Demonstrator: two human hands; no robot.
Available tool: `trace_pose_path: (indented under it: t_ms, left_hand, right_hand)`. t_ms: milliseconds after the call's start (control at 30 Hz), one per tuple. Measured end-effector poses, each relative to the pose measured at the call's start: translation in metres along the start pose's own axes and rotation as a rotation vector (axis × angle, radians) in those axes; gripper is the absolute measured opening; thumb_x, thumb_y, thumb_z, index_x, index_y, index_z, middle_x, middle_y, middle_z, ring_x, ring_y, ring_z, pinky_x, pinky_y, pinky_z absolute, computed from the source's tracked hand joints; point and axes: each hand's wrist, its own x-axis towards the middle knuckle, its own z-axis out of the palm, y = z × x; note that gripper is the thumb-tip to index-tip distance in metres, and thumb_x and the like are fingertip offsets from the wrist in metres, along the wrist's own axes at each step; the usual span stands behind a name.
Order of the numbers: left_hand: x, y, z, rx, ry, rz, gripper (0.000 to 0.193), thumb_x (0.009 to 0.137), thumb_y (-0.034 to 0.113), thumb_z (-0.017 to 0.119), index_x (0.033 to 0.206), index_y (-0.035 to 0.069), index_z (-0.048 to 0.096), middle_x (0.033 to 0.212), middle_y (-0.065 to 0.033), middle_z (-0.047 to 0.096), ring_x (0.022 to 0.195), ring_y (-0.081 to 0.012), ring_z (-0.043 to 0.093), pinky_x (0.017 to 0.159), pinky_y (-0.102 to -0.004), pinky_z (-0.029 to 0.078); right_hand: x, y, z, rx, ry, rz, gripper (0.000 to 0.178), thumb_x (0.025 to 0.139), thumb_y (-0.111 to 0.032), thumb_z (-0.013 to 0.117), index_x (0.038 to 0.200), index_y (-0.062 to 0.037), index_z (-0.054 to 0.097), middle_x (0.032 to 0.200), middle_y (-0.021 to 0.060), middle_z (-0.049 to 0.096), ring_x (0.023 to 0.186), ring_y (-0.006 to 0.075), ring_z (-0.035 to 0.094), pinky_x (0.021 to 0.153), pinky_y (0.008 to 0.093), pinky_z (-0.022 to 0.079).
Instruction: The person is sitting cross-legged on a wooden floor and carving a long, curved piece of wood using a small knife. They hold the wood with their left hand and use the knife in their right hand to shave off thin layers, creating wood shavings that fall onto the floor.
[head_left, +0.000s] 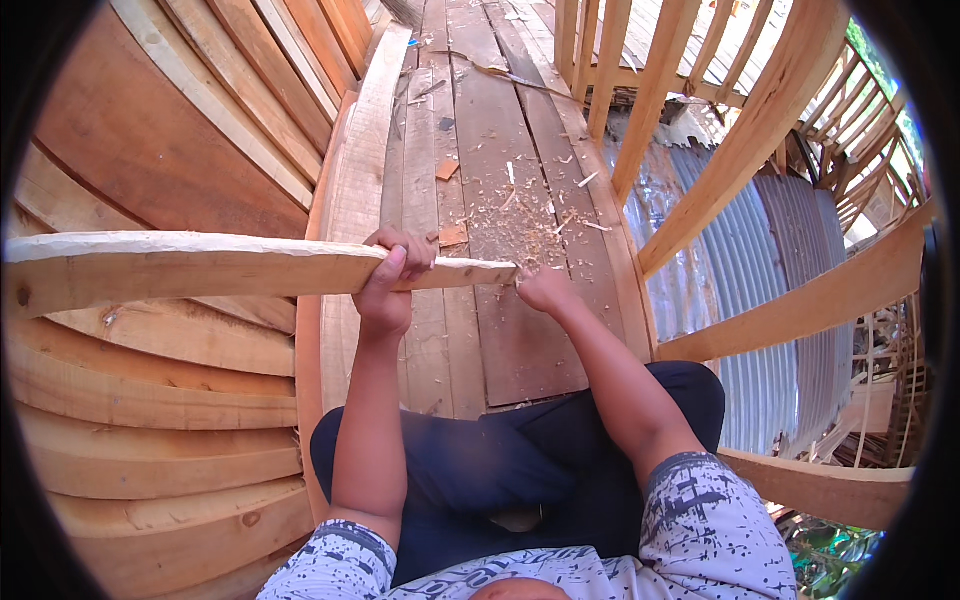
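A long wooden plank (200,270) stretches across from the left, its upper edge pale and rough. My left hand (392,272) is wrapped around the plank a little short of its right end. At that narrow end my right hand (543,287) is closed in a fist, close against the wood. Whatever my right fingers hold is hidden, though a small dark bit shows beside them at the plank's tip. Curled wood shavings (535,235) are scattered over the floorboards (490,130) just beyond my hands.
Stacked wooden boards (160,400) line the left side, with more leaning boards (190,160) farther up. Along the right runs a wooden railing (740,150) with upright slats. Beyond it lies corrugated metal roofing (750,300). Small orange-brown wood pieces (447,169) lie on the floor.
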Motion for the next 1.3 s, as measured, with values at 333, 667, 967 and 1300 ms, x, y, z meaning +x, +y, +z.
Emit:
trace_pose_path:
  t_ms: [333,667,967,1300]
  left_hand:
    - [0.003,0.002,-0.002,0.014,-0.071,-0.014,0.023,0.086,0.022,0.054,0.075,0.011,0.038,0.064,-0.0007,0.035,0.061,-0.0157,0.036,0.071,-0.0356,0.037]
    - [0.004,0.002,-0.016,-0.054,-0.223,-0.016,0.019,0.076,0.019,0.06,0.07,0.003,0.05,0.057,-0.0064,0.045,0.054,-0.0178,0.041,0.066,-0.0361,0.042]
    - [0.002,-0.001,-0.02,-0.068,-0.229,-0.018,0.019,0.074,0.018,0.06,0.069,0.003,0.051,0.057,-0.0067,0.046,0.054,-0.0179,0.042,0.063,-0.0358,0.042]
    - [0.002,0.001,-0.014,-0.071,-0.226,-0.028,0.019,0.077,0.018,0.06,0.071,0.003,0.051,0.058,-0.0067,0.046,0.056,-0.0182,0.043,0.065,-0.0361,0.042]
  right_hand:
    - [0.013,0.003,-0.004,0.012,-0.116,0.058,0.06,0.099,-0.044,0.045,0.107,0.0113,0.068,0.114,0.0328,0.066,0.113,0.0436,0.064,0.097,0.049,0.049]
    - [-0.006,-0.015,-0.01,0.052,-0.091,0.017,0.06,0.099,-0.044,0.047,0.101,0.013,0.067,0.1,0.0346,0.068,0.101,0.0455,0.067,0.09,0.0492,0.05]
    - [-0.019,-0.022,-0.011,0.022,-0.016,-0.041,0.064,0.101,-0.046,0.045,0.098,0.0135,0.067,0.092,0.0306,0.069,0.091,0.0428,0.068,0.082,0.0492,0.051]
    - [0.002,-0.002,-0.008,0.186,-0.169,0.166,0.061,0.101,-0.043,0.045,0.101,0.014,0.067,0.097,0.0325,0.069,0.098,0.0434,0.069,0.087,0.0487,0.052]
